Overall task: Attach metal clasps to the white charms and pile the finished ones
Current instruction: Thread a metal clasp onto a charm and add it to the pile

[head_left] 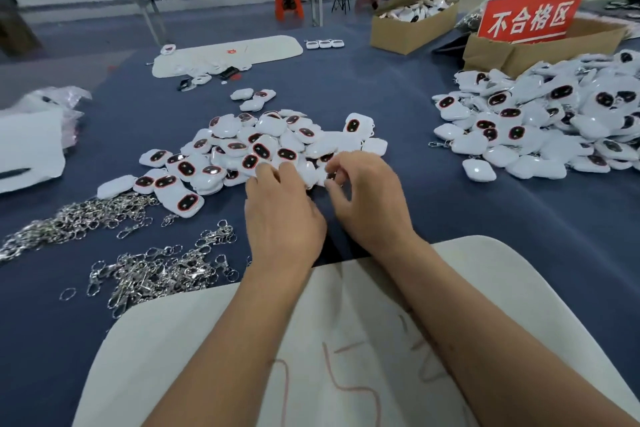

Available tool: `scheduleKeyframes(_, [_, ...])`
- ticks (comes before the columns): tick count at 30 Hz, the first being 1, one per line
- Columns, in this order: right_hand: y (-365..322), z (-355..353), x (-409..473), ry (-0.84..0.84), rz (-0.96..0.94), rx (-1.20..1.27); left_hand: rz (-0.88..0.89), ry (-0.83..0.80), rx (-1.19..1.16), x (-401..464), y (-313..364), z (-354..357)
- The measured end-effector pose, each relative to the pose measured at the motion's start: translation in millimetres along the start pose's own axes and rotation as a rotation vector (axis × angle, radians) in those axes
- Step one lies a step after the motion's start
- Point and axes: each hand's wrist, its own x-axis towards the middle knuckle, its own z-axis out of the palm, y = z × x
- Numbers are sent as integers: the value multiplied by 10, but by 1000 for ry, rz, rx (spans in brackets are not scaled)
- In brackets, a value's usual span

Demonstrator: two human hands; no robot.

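Head view has both hands at the near edge of the loose charm heap (256,149) mid-frame on the blue bench (485,218). Left hand (282,215) lies flat with straight fingers on the charms, not gripping. Right hand (367,198) has fingers curled and seems to pinch something small at the heap's edge, can't tell what. Clasps (156,270) sit in a tangled pile lower left, finished charms (540,128) stacked at the right. Charms look like light, hard, glossy plastic shells, so probably slippery; I'd pinch one by its edges near the loop end. Clasps are stiff and snag each other, so tease one out by its ring.
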Motion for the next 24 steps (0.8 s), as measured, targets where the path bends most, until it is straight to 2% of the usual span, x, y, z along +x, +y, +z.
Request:
scheduleKeyframes(4, [-138,67,-42,-122,-234,-111,-36,45,-95,29,-164,-62])
scheduleKeyframes(6, [-189,107,-49,-238,-258,-257,-62,62,-163,39,-234,-60])
scheduleKeyframes(8, [-189,97,-53,-285,-234,-291,-96,79,-270,27,-268,-72])
scheduleKeyframes(14, [-148,31,-78,-138,-196,-62,-81,11,-363,73,-400,-73])
scheduleKeyframes(17, [-100,30,-81,-10,-119,46,150,-53,-349,88,-489,-82])
scheduleKeyframes(20, [-80,25,-84,33,-106,65,378,-119,-243,84,-477,-39])
scheduleKeyframes(22, [-95,24,-96,14,-135,82,414,-119,-200,94,-473,8])
scheduleKeyframes(24, [-105,27,-106,2,-156,89,339,-61,-329,110,-486,27])
